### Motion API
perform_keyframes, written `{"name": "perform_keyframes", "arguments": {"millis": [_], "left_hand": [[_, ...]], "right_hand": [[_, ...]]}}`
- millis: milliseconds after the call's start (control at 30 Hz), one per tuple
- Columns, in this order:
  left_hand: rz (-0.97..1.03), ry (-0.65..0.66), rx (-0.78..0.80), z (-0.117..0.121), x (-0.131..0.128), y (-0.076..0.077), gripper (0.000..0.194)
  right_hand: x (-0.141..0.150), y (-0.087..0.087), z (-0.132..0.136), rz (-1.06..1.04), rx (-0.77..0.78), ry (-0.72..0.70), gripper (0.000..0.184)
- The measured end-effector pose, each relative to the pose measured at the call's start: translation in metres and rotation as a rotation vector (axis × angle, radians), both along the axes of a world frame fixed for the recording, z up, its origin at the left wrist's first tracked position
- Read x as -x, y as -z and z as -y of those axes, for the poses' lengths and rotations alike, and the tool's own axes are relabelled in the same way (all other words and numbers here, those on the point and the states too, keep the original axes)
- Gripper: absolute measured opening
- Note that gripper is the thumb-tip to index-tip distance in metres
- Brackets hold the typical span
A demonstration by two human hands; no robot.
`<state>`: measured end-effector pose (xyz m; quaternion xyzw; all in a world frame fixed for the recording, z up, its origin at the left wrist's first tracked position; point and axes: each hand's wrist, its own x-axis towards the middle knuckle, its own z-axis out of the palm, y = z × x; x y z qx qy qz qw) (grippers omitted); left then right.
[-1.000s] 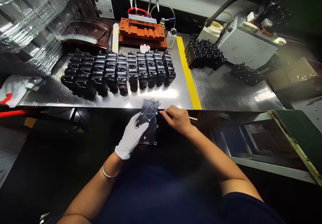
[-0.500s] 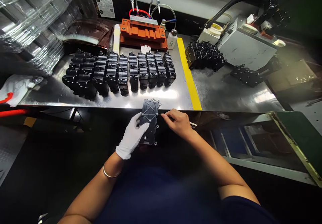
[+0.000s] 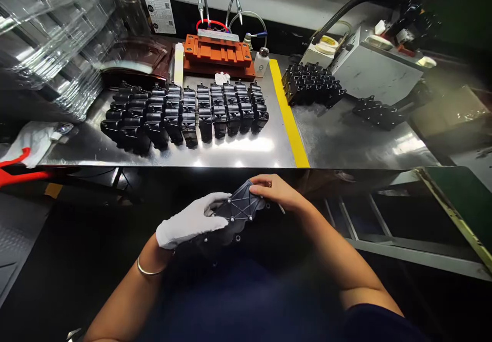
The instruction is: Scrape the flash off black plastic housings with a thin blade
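Note:
A black plastic housing (image 3: 241, 209) with crossed ribs and small metal inserts is held tilted in front of the bench edge. My left hand (image 3: 194, 219), in a white glove, is closed around its lower left side, thumb across the ribbed face. My bare right hand (image 3: 274, 190) pinches the upper right end of the housing with thumb and fingers. From under that same hand sticks the pale end of a thin tool (image 3: 282, 209); its tip is hidden. The lower part of the housing blends into the dark background.
Rows of similar black housings (image 3: 205, 111) stand on the steel bench (image 3: 246, 155), left of a yellow strip (image 3: 286, 111). More housings (image 3: 313, 83) are right of it. Behind are an orange fixture (image 3: 219, 52), a white bottle (image 3: 262, 62) and wrapped trays (image 3: 57, 39) at left.
The housing has turned clockwise and come down towards me. My right hand has gone from holding the tool at its side edge to pinching its upper end.

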<state>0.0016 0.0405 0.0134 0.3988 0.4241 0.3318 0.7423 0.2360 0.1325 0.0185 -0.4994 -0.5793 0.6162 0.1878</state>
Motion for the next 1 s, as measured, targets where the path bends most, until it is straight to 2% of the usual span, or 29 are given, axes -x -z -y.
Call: {"name": "perform_keyframes", "arguments": {"millis": [33,100,167,233,300,367,433,533,667,733,867,933,1000], "left_hand": [[0.006,0.031,-0.006,0.000,0.004,-0.002,0.052],[-0.011,-0.032,-0.043,0.001,0.008,0.000,0.041],[-0.054,-0.172,-0.089,0.003,0.005,0.005,0.030],[-0.019,-0.263,-0.099,0.008,-0.007,0.011,0.028],[0.133,-0.348,-0.044,0.013,-0.024,0.015,0.029],[0.293,-0.500,0.049,0.015,-0.041,0.015,0.031],[0.335,-0.608,0.102,0.015,-0.053,0.013,0.035],[0.399,-0.610,0.119,0.012,-0.056,0.011,0.039],[0.483,-0.657,0.270,0.009,-0.044,0.015,0.017],[0.492,-0.709,0.313,0.007,-0.037,0.020,0.011],[0.442,-0.780,0.257,0.005,-0.025,0.028,0.011],[0.322,-0.792,0.179,0.006,-0.023,0.032,0.010],[0.169,-0.779,0.086,0.008,-0.022,0.036,0.008]], "right_hand": [[0.001,0.000,0.003,-0.061,0.141,-0.040,0.042],[0.004,0.002,0.011,-0.183,0.267,0.027,0.041],[0.008,0.003,0.018,-0.297,0.220,0.199,0.041],[0.012,0.004,0.025,-0.356,0.108,0.344,0.040],[0.018,0.007,0.032,-0.357,0.023,0.433,0.039],[0.025,0.011,0.039,-0.345,-0.001,0.473,0.043],[0.030,0.016,0.044,-0.348,0.014,0.496,0.047],[0.031,0.023,0.049,-0.369,0.054,0.487,0.046],[0.019,0.028,0.051,-0.419,0.157,0.403,0.052],[0.011,0.033,0.059,-0.450,0.263,0.420,0.052],[0.004,0.054,0.091,-0.415,0.449,0.532,0.045],[0.006,0.064,0.108,-0.369,0.451,0.508,0.044],[0.009,0.067,0.117,-0.304,0.358,0.450,0.049]]}}
